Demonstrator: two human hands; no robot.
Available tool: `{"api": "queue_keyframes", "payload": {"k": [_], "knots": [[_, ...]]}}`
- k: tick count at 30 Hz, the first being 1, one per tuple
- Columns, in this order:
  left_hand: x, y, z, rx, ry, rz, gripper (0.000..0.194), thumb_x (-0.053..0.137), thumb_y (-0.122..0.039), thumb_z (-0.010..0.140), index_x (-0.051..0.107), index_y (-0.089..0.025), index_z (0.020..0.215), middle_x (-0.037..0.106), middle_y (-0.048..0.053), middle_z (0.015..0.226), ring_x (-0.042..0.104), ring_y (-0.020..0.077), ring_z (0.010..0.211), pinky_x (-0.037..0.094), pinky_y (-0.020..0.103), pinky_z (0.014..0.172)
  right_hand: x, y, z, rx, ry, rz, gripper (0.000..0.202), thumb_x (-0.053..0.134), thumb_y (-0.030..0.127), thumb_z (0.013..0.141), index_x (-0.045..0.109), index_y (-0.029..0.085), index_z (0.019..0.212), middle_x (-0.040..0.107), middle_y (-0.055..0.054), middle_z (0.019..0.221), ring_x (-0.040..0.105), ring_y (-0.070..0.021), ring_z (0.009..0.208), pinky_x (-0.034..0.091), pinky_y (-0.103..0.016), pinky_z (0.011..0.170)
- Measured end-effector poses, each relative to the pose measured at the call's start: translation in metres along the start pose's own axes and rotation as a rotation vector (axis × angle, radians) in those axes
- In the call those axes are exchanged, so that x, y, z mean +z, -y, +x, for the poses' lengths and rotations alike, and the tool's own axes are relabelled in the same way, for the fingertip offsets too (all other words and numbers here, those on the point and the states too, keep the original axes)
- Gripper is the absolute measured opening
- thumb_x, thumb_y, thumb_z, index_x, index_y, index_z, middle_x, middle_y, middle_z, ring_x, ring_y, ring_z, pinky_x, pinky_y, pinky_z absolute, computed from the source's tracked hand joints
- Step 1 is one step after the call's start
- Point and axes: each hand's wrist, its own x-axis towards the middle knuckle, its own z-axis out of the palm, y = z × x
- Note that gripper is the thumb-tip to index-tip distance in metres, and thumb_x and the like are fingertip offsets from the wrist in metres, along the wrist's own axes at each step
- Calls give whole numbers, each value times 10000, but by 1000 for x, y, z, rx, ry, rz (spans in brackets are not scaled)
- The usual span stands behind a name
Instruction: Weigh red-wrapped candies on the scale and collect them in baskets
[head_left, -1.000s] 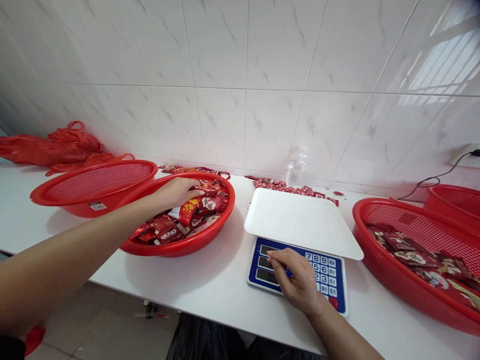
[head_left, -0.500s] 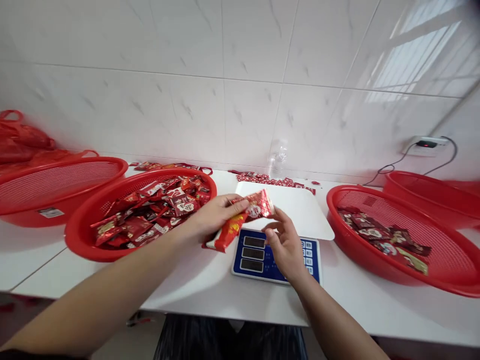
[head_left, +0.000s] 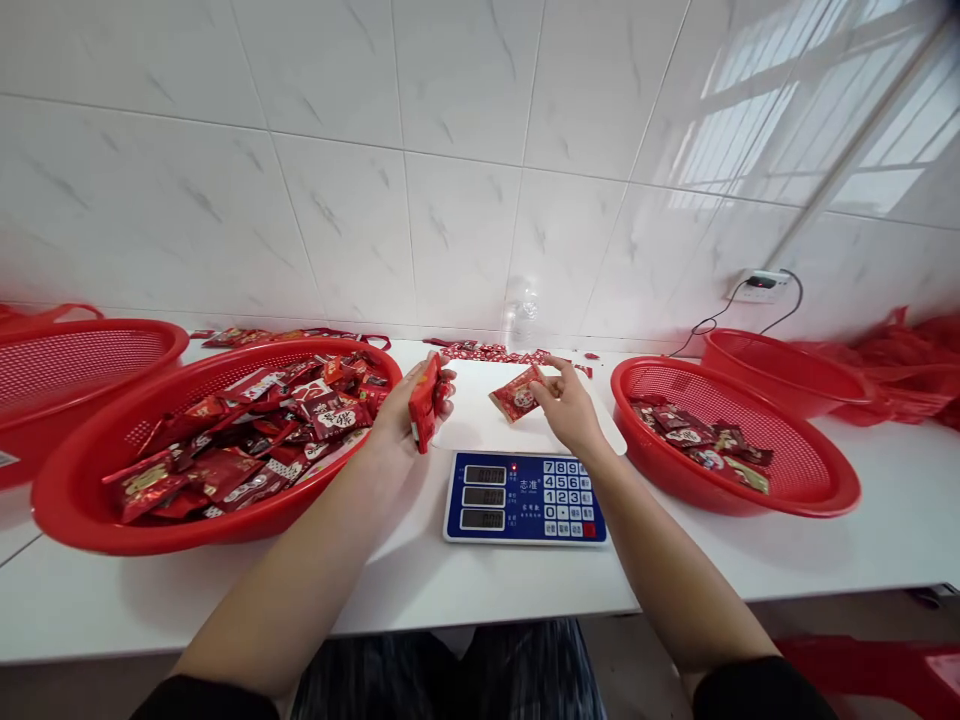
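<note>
My left hand point(head_left: 406, 405) is closed around red snack packets point(head_left: 425, 402), held upright beside the left edge of the scale's white pan point(head_left: 472, 420). Between the thumb and fingers of my right hand point(head_left: 564, 402) is one red-and-gold snack packet point(head_left: 517, 394), pinched by its right end above the pan. The digital scale point(head_left: 525, 497) has a blue panel with lit displays and a keypad facing me. To the left, a red plastic basket point(head_left: 82, 520) is heaped with red packets point(head_left: 225, 465). A right-hand basket point(head_left: 817, 470) holds fewer packets point(head_left: 686, 435).
Another red basket point(head_left: 82, 375) stands at far left, and one more point(head_left: 787, 372) behind the right basket. Small red packets point(head_left: 487, 352) and a clear plastic bottle point(head_left: 521, 312) lie along the tiled wall. A cable runs from the wall socket point(head_left: 761, 286). Red bags point(head_left: 900, 365) sit at far right.
My right hand now holds a single packet apart from those in my left hand. The hands have separated, and the view has turned to the right.
</note>
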Motion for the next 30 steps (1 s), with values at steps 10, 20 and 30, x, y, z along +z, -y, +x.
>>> {"api": "queue_keyframes", "payload": {"k": [10,20,30], "knots": [[8,39,20,407,-86,47,350,652,-516,760,576,-184,843,501,-55,601,467,63,469,413,168,442,27,63,-44,-167,446,-41,651,619,448,815,360,261,1383,626,-95,1158,632,-212,895,517,-372,739],[14,23,11,282,286,92,280,645,-446,802,623,-176,872,635,13,798,587,112,668,487,226,586,29,64,-24,-13,267,174,385,573,318,839,491,254,1210,675,-28,890,607,-143,632,516,-294,543],[-9,18,7,19,362,-33,175,698,-147,749,624,-170,906,685,24,905,647,133,831,530,266,766,13,59,-23,84,294,256,321,632,303,784,527,212,1074,617,11,787,535,-87,522,462,-240,454]]}}
